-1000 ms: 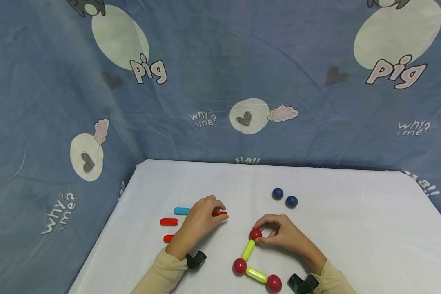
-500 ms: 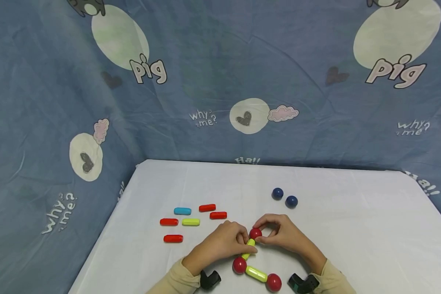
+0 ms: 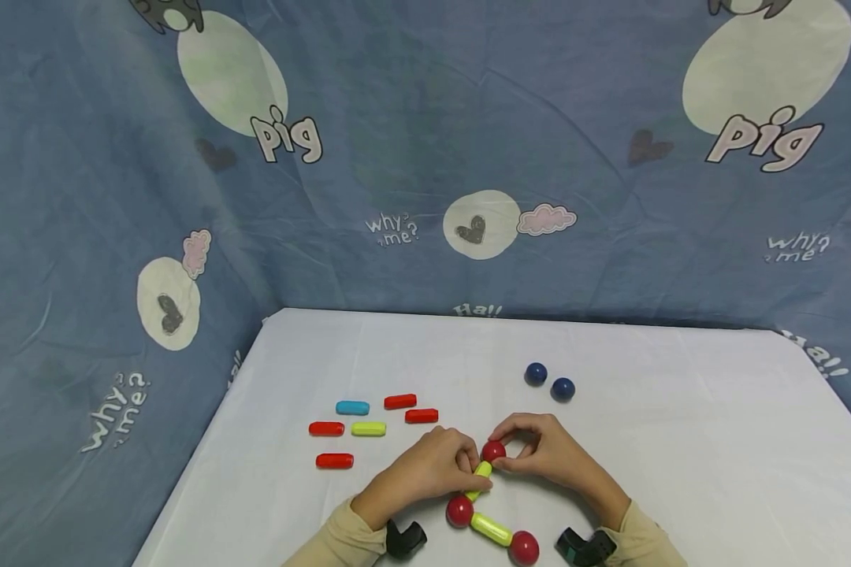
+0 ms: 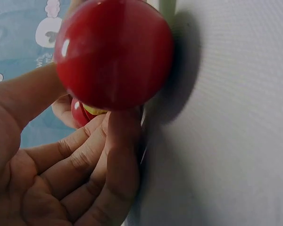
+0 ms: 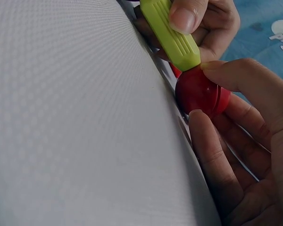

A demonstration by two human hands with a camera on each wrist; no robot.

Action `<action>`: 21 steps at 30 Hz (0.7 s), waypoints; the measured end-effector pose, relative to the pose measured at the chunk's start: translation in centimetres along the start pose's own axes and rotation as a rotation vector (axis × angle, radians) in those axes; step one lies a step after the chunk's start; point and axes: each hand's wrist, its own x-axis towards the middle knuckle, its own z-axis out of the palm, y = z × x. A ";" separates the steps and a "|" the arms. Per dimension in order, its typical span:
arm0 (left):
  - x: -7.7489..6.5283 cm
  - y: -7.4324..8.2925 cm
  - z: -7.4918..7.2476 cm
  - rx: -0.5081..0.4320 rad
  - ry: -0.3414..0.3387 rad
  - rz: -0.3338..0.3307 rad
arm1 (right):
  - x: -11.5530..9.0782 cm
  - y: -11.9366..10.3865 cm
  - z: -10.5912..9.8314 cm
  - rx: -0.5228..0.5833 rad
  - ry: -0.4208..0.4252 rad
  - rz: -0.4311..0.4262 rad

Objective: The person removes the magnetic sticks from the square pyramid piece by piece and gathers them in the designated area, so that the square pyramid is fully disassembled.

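A chain of red balls and yellow-green rods lies on the white table. My right hand pinches its top red ball between thumb and fingers. My left hand pinches the yellow-green rod just below. In the right wrist view the grooved rod meets the red ball end-on. Further down come a middle red ball, a second yellow-green rod and a lower red ball. One red ball looms large in the left wrist view, hiding the left fingertips.
Several red rods, a blue rod and a loose yellow-green rod lie to the left on the table. Two dark blue balls sit farther back. Behind the table hangs a printed blue cloth.
My left hand has left the red rods and come right and nearer to pinch the chain's upper rod. The chain's lower part has shifted slightly left. My right hand stays on its ball.
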 end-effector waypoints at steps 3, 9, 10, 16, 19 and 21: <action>0.0 0.0 0.0 -0.001 -0.001 0.007 | 0.0 -0.2 0.0 -0.005 0.005 0.017; 0.2 -0.2 -0.1 -0.009 -0.001 0.024 | -0.1 -0.5 0.1 -0.017 0.027 0.020; 0.2 -0.2 -0.1 -0.013 -0.003 0.024 | -0.1 -0.5 0.1 -0.018 0.032 0.017; 0.2 -0.4 -0.2 -0.024 -0.011 0.025 | 0.0 -0.3 0.2 -0.026 0.048 -0.007; 0.2 -0.5 -0.3 -0.037 -0.026 0.027 | 0.0 -0.1 0.1 -0.051 0.067 -0.025; 0.2 -0.6 -0.3 -0.052 -0.050 0.030 | 0.0 0.1 -0.1 -0.071 0.122 -0.036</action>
